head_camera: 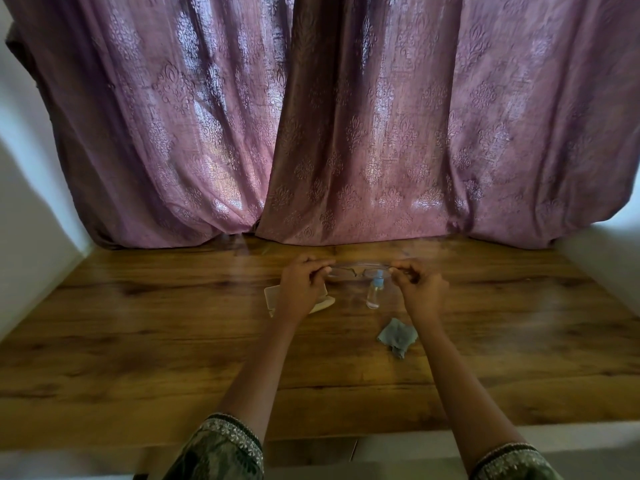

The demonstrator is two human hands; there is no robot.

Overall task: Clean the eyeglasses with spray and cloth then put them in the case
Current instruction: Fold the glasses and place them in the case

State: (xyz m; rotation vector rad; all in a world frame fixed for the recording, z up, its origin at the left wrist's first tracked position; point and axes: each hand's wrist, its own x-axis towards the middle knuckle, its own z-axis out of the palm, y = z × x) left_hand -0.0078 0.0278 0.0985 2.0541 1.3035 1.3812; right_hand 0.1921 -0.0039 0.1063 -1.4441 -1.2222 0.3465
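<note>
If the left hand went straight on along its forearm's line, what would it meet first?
Probably the curtain behind the table; the left hand, gripping the eyeglasses, has only bare wood ahead, though depth is unclear.

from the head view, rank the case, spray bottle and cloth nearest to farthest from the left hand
1. case: lies under the left hand, which partly hides it while pinching the eyeglasses.
2. spray bottle: stands upright to the hand's right, below the eyeglasses in the view.
3. cloth: crumpled, farther right and closer to the person.
</note>
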